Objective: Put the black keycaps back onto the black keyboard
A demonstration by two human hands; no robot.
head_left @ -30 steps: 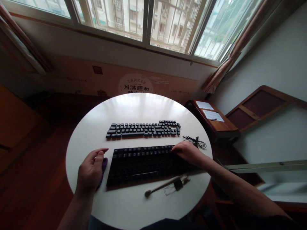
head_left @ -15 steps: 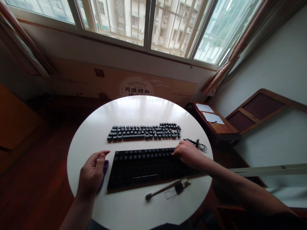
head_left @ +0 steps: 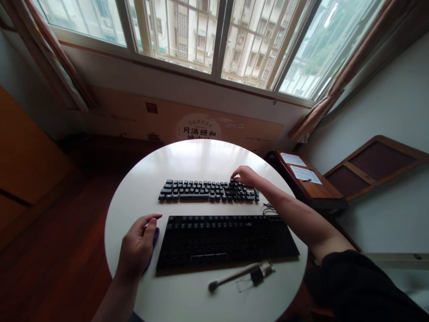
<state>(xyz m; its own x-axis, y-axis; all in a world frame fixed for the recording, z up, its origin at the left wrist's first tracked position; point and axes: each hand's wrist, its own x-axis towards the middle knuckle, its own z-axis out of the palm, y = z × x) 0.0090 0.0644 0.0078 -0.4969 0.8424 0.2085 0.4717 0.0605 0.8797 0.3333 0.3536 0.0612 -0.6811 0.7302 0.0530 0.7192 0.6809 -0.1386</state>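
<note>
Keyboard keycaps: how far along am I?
Done: the keyboard appears to carry caps on its top rows only. In hand: the right hand touches the loose keycaps; the left hand rests beside the board. Left: seemingly the bare lower rows.

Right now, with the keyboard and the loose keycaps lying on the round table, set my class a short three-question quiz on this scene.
1. True or false: the right hand is touching the keyboard.
2. What lies under the left hand? A: a purple thing. B: a mouse. C: a cup.
3. Which long-handled tool lies on the table between the keyboard and the near edge?

Key
1. False: its fingertips are at the loose keycaps, beyond the keyboard.
2. A.
3. The brush.
</note>
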